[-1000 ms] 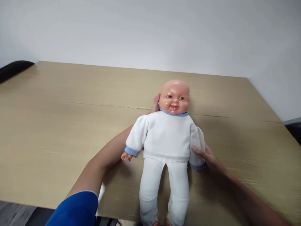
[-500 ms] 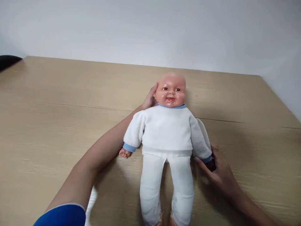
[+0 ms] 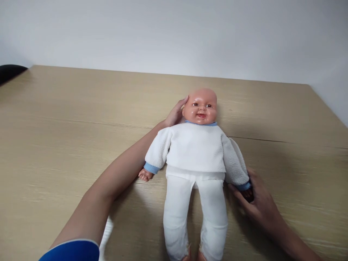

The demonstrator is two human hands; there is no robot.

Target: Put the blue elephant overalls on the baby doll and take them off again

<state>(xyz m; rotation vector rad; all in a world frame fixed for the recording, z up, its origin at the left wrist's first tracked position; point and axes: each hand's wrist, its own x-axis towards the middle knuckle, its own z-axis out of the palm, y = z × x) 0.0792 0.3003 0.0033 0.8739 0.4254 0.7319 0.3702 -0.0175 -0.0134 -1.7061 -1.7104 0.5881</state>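
A baby doll [image 3: 195, 148] in a white fleece top with blue collar and cuffs and white trousers lies face up in front of me, its feet cut off by the lower edge. My left hand [image 3: 176, 113] is at the side of the doll's head, thumb against it and the other fingers hidden behind. The left forearm runs beneath the doll's arm. Around the doll's other arm, near the blue cuff, my right hand [image 3: 258, 201] is closed, thumb on the inner side and fingers mostly out of sight.
The light wooden table [image 3: 67, 152] has a seam running across it. Behind it rises a pale wall [image 3: 163, 36]. A dark rounded object [image 3: 11, 72] shows past the table's far left corner.
The doll's head has tilted slightly and shifted a little right and down. Its body and my right hand have moved slightly right. Both hands keep their places on the doll.
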